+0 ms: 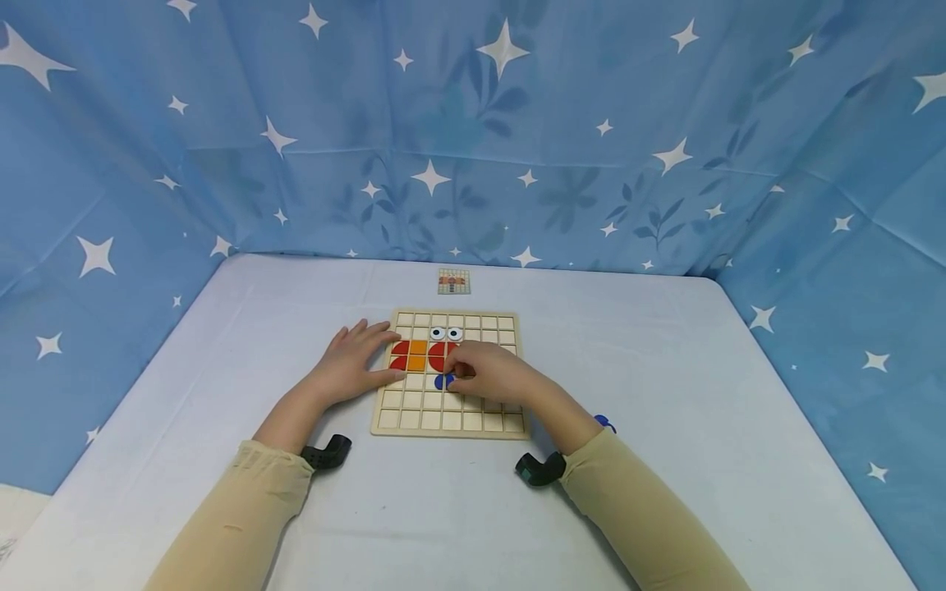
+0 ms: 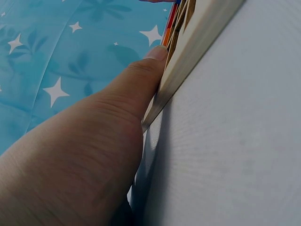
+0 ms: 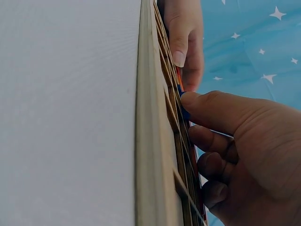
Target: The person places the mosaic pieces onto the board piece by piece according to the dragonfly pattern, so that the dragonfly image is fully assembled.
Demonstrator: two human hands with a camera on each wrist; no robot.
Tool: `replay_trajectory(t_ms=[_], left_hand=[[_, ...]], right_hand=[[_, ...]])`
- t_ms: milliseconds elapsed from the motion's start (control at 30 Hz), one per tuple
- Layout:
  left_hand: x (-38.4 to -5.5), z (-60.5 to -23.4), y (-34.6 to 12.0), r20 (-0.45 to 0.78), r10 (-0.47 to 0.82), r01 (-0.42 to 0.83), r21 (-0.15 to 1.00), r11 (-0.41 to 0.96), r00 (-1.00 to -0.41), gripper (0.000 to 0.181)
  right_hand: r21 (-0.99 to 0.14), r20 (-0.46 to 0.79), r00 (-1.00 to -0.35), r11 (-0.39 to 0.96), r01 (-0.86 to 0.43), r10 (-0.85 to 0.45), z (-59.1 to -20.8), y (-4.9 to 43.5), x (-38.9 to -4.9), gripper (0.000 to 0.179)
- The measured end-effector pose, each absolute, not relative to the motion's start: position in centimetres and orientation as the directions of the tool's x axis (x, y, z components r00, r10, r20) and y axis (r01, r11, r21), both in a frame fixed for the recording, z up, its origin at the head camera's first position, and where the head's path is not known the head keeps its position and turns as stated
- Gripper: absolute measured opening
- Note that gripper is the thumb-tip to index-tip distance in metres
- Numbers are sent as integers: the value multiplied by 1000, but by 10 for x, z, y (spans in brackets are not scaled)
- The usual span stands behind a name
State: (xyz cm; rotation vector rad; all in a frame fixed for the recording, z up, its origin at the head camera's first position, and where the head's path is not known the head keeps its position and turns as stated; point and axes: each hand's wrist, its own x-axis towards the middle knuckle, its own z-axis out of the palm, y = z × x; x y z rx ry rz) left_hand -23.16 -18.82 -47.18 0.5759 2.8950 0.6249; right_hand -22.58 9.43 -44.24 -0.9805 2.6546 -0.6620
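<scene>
A wooden grid board (image 1: pixel 411 421) lies on the white table. My left hand (image 1: pixel 347 363) rests at its left edge, fingers extended and spread, with the thumb (image 2: pixel 146 70) along the rim. Over the board's middle, my right hand (image 1: pixel 493 373) pinches a small blue piece (image 3: pixel 185 106) between thumb and forefinger, right at the grid. Another blue piece (image 1: pixel 439 382) sits just left of those fingertips. On the left of the grid are red curved pieces (image 1: pixel 399 349) and orange squares (image 1: pixel 417 363). Central red pieces (image 1: pixel 436 357) lie below two eye pieces (image 1: pixel 438 333), partly hidden by the right hand.
A small picture card (image 1: pixel 454 281) lies behind the board. Something blue (image 1: pixel 604 423) shows on the table beside the right sleeve, mostly hidden by the arm. Black wrist devices (image 1: pixel 328 453) stick out inward from both wrists. A blue star-patterned curtain (image 1: pixel 443 123) surrounds the table.
</scene>
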Motion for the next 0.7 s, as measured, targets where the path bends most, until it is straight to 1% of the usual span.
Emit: replay_trajectory(t_ms=[133, 400, 700], left_hand=[[-232, -472, -189, -34, 394, 344, 422, 839, -918, 75], [-232, -473, -188, -40, 392, 340, 421, 841, -919, 76], [-230, -469, -187, -30, 394, 345, 426, 836, -919, 75]], right_hand=[[-475, -56, -751, 679, -559, -658, -444, 94, -226, 15], [-491, -59, -758, 680, -544, -649, -447, 97, -226, 16], [-487, -54, -746, 669, -561, -664, -444, 97, -225, 15]])
